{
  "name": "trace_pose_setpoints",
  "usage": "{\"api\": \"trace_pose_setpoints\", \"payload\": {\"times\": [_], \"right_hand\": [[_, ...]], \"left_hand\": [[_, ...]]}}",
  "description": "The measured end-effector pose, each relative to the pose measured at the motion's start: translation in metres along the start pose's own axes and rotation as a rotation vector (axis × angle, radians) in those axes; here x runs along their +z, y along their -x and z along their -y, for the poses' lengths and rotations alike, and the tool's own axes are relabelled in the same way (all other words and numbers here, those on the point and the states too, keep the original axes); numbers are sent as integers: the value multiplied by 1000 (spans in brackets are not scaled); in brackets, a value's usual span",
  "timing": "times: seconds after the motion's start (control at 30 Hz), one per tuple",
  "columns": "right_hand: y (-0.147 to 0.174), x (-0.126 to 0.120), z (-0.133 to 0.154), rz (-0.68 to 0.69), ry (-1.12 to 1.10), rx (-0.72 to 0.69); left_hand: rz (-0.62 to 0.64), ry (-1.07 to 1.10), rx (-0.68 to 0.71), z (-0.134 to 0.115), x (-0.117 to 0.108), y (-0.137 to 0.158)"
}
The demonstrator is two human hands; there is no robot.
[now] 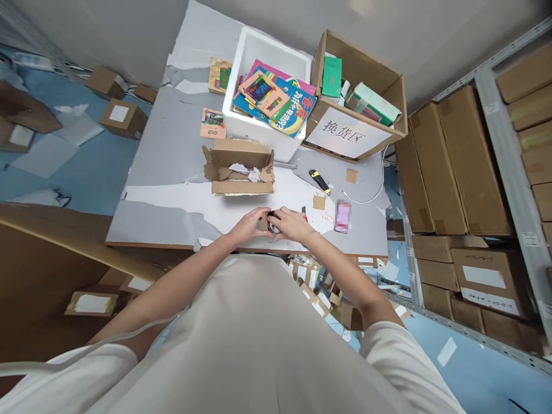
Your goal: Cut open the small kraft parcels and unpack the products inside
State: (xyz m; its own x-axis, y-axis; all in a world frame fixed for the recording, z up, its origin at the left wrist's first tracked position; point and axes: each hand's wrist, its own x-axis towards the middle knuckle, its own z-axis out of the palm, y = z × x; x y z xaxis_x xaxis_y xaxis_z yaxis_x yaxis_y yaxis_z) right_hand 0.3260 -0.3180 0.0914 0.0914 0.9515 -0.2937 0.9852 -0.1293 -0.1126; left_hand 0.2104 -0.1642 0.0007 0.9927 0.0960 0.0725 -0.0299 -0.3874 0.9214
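Both hands meet at the front edge of the table, around a small brown cardboard box (264, 221). My left hand (249, 226) grips the box from its left side, fingers and thumb closed on it. On the other side, the fingers of my right hand (294, 225) are closed on a small dark item (272, 222) with a pale, shiny part, at the box's right end. My fingers cover much of both, so I cannot tell what the dark item is or whether it sits inside the box.
Behind my hands lies an opened carton (242, 187) with paper scraps. Further back are a white foam box (263, 129) of books and a labelled carton (314, 123). A yellow-black utility knife (319, 181) and a pink phone-like item (342, 216) lie right. Shelves (483, 115) stand beyond.
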Motion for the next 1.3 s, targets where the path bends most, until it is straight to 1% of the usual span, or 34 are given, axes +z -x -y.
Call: {"api": "trace_pose_setpoints", "payload": {"times": [0.07, 0.13, 0.17, 0.2, 0.27, 0.3, 0.33, 0.37, 0.43, 0.53, 0.6, 0.63, 0.7, 0.83, 0.93, 1.03, 1.13, 1.17, 1.2, 1.23, 1.27, 1.3], "right_hand": [[4, 10, -3, -60, -16, -32], [15, 18, -4, -168, -73, -13], [21, 22, -3, -249, -128, 45], [28, 28, -1, -348, -207, 139], [39, 42, 3, -542, -431, 364], [43, 50, 6, -610, -555, 444], [45, 58, 8, -643, -665, 474], [46, 65, 11, -641, -744, 457], [44, 74, 13, -576, -791, 364], [38, 74, 8, -464, -719, 254], [33, 69, 0, -426, -671, 180], [30, 66, -4, -414, -645, 140], [23, 60, -12, -392, -577, 80], [1, 47, -16, -282, -365, 32], [-11, 39, -11, -198, -228, 17], [-14, 35, -7, -153, -187, 49], [-10, 36, -7, -161, -183, 80], [-9, 37, -8, -170, -182, 89], [-9, 38, -7, -177, -183, 95], [-10, 39, -7, -182, -186, 99], [-12, 39, -6, -186, -190, 98], [-13, 39, -5, -187, -194, 92]], "left_hand": [[0, 14, -12, 0, -3, 1], [-9, 39, -50, -1, -4, 3], [-20, 56, -74, -1, -2, 5], [-39, 75, -95, -1, 0, 8], [-98, 112, -116, -1, 7, 13], [-133, 126, -112, -1, 11, 16], [-161, 127, -100, -1, 15, 19], [-181, 110, -81, -1, 18, 21], [-170, 28, -29, -2, 19, 22], [-31, -120, 70, -5, 13, 16], [56, -173, 123, -7, 6, 10], [77, -189, 136, -8, 3, 7], [101, -209, 136, -9, -3, 1], [143, -185, 47, -9, -8, -5], [112, -109, -27, -9, -7, -6], [88, -95, -55, -14, -12, -2], [64, -267, 18, -24, -34, 3], [31, -347, 54, -26, -44, 3], [-35, -428, 73, -28, -54, 1], [-106, -517, 71, -29, -64, -3], [-149, -609, 51, -28, -73, -8], [-165, -702, 14, -25, -80, -14]]}}
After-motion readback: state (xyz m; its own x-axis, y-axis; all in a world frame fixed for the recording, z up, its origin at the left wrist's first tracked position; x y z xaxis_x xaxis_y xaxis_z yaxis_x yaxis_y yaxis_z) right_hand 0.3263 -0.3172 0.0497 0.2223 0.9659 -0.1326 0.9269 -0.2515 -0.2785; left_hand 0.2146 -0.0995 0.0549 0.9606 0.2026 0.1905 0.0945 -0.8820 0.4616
